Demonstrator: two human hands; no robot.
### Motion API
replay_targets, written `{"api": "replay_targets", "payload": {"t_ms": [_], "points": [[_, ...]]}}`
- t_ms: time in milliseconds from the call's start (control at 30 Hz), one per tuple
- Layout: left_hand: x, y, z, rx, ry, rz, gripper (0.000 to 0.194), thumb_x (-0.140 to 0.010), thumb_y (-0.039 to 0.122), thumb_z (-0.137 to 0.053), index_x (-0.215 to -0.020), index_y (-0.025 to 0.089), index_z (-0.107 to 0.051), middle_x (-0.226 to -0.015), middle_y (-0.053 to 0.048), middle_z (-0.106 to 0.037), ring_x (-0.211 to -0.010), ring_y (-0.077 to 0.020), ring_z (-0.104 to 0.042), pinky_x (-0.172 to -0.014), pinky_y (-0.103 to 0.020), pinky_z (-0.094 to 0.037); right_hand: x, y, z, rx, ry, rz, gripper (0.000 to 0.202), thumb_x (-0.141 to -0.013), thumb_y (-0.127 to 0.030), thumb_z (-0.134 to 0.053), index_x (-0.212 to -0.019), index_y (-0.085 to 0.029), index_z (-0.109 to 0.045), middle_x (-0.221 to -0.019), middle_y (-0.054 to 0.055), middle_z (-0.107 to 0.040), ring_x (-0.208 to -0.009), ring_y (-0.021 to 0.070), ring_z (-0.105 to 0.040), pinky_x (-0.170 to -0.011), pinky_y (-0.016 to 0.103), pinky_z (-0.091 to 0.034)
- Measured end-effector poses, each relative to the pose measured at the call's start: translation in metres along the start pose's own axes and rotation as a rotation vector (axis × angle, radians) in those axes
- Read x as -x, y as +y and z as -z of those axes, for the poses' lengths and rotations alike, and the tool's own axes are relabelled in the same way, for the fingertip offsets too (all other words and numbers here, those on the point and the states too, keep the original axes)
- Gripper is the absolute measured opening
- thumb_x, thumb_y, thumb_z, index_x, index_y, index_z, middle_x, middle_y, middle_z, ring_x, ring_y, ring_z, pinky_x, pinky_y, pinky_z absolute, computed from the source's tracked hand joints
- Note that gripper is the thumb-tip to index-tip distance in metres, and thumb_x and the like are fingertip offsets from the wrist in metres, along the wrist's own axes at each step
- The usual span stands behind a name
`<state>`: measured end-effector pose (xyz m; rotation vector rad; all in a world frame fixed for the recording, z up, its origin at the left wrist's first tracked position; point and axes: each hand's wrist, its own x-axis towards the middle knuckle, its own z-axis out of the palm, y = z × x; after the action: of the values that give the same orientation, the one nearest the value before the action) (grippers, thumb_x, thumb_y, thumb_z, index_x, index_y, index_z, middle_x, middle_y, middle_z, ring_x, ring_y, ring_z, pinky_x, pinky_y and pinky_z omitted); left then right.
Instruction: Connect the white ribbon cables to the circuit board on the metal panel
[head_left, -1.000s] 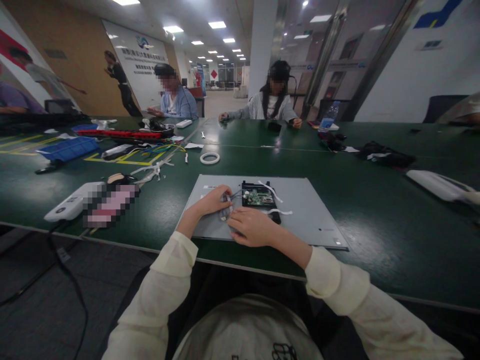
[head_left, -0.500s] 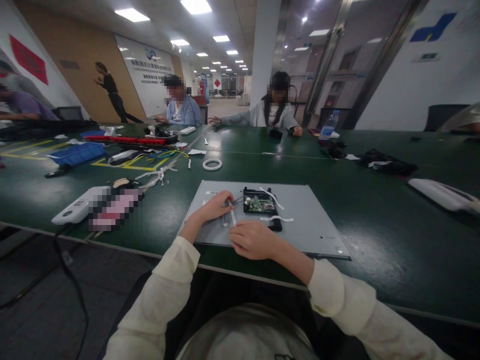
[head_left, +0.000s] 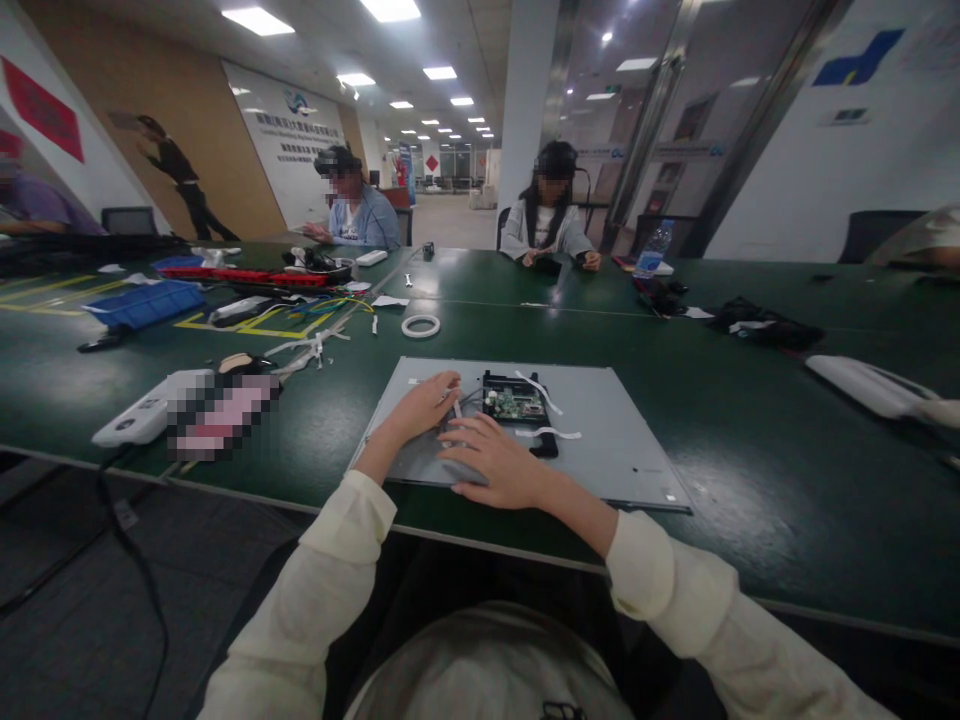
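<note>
A flat grey panel [head_left: 592,440], likely the back of a screen, lies on the table before me. A black bracket holding a green circuit board [head_left: 516,404] sits on it, with a thin cable running left. My left hand [head_left: 420,410] rests on the panel's left part, fingers stretched out, its fingertips at the upper end of a white tape strip [head_left: 457,406]. My right hand [head_left: 502,462] lies flat with fingers spread, over the strip's lower end. Two loose white tape strips [head_left: 538,392] hang by the board, one across its upper right side, one below.
A tape roll [head_left: 421,327] lies beyond the panel. To the left are a white device [head_left: 142,415], a blurred pink object [head_left: 225,415], a blue tray [head_left: 146,305] and tape scraps. A bottle [head_left: 654,250] stands at the far right. Two people sit across the table.
My right hand has gone from pinching the tape strip's lower end to fingers spread flat over it. My left fingers have loosened and stretched along its upper end. The person opposite has drawn an arm in.
</note>
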<state>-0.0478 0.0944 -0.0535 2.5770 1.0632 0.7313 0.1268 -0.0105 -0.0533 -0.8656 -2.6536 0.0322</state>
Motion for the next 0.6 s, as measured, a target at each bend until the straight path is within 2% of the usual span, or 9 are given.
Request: {"api": "replay_targets", "payload": {"t_ms": [167,267,433,600], "points": [[-0.002,-0.002,0.001,-0.073,0.141,-0.006,0.033,-0.092,0.029,-0.03,-0.118,0.016,-0.045,-0.117,-0.011,-0.054,-0.11,-0.0197,-0.051,-0.096,-0.035,-0.038,-0.004,0.008,-0.003,0.011,-0.012,-0.075,0.041,-0.086,-0.041,-0.048,-0.121,-0.021,-0.051,-0.13,0.008,-0.046,-0.128,0.022,-0.027,-0.107,0.049,-0.014],[-0.002,-0.004,0.0,-0.086,0.173,-0.012,0.034,-0.092,0.028,-0.031,-0.121,0.016,-0.043,-0.117,-0.011,-0.054,-0.11,-0.0197,-0.051,-0.097,-0.035,-0.038,-0.008,0.018,-0.007,0.026,0.003,-0.117,0.041,-0.086,-0.041,-0.047,-0.122,-0.022,-0.05,-0.131,0.006,-0.044,-0.128,0.0226,-0.026,-0.107,0.051,-0.013],[-0.002,-0.006,-0.003,-0.098,0.12,-0.015,0.034,-0.091,0.028,-0.034,-0.122,0.016,-0.042,-0.112,-0.01,-0.056,-0.105,-0.0198,-0.054,-0.094,-0.036,-0.041,-0.011,0.044,-0.011,0.067,0.007,-0.228,0.041,-0.088,-0.038,-0.045,-0.126,-0.023,-0.047,-0.135,0.008,-0.039,-0.13,0.0253,-0.022,-0.104,0.056,-0.013],[0.0,-0.002,-0.006,-0.091,0.058,-0.016,0.034,-0.092,0.03,-0.034,-0.122,0.018,-0.043,-0.113,-0.009,-0.056,-0.103,-0.0195,-0.055,-0.092,-0.036,-0.042,0.0,0.081,-0.008,0.133,0.007,-0.398,0.039,-0.09,-0.039,-0.039,-0.125,-0.023,-0.047,-0.138,0.01,-0.034,-0.132,0.0292,-0.017,-0.1,0.062,-0.015]]}}
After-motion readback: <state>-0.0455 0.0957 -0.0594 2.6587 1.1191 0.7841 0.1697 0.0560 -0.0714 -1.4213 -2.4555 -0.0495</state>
